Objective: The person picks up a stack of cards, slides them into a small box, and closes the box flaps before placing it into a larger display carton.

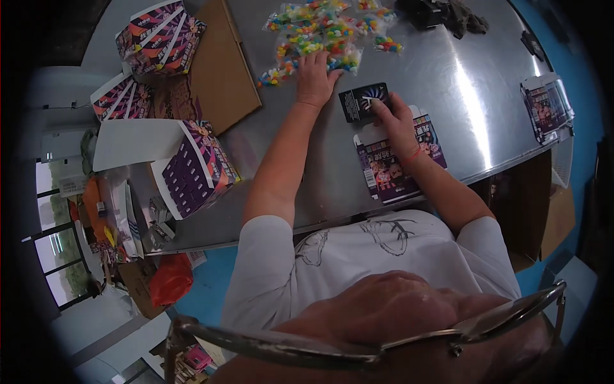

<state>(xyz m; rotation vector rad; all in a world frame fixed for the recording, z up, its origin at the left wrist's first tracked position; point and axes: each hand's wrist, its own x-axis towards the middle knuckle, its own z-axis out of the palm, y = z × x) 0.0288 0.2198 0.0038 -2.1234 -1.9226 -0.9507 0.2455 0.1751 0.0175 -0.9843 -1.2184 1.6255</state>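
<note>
At the far side of the metal table lies a pile of small clear bags [320, 38] filled with multicoloured candy-like pieces. My left hand [313, 80] rests on the near edge of this pile, its fingers stretched out over the bags and the thumb apart. My right hand [396, 125] grips a small black printed box [356, 105] by its right side, thumb on top. Under that hand lies a flattened dark printed carton [387, 169] with white flaps, partly covered by my wrist.
On the left, a purple display box [185, 176] has its white lid raised. Behind it are more printed boxes [160, 38] and a brown cardboard sheet [220, 64]. A stack of printed cartons [548, 112] stands at the right edge. Dark cloth [464, 19] lies at the back.
</note>
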